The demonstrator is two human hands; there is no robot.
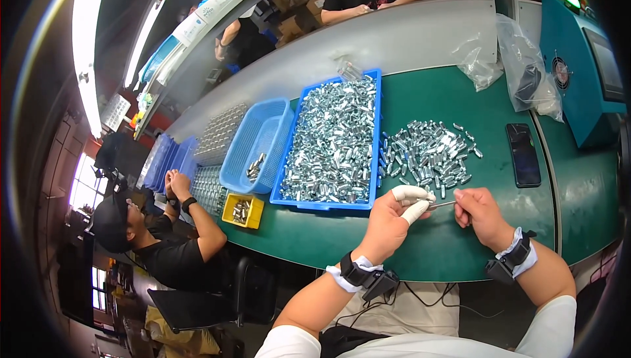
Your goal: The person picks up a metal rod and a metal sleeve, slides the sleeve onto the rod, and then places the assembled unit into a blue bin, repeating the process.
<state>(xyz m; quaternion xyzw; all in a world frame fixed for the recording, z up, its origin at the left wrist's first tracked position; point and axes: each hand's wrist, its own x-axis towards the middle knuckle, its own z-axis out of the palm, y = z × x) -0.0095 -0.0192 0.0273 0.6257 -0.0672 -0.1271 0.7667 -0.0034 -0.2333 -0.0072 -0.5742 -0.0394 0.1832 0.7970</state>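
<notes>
My left hand [386,225] has white coverings on its thumb and forefinger. Those fingertips pinch a small silvery metal piece [430,201], mostly hidden by them. In my right hand [485,215] the fingers are closed on a thin metal rod [445,205], whose tip reaches the piece at the left fingertips. Just beyond both hands, a loose heap of shiny metal cylinders [430,154] lies on the green table [420,253]. To its left, a blue tray [378,118] is filled with many similar cylinders.
Left of the tray stand a light blue basket [284,111] with several parts and a yellow bin [243,224]. A black phone [523,154], plastic bags [516,62] and a teal machine [575,69] are at right. One co-worker sits at left; others are behind the partition [420,36].
</notes>
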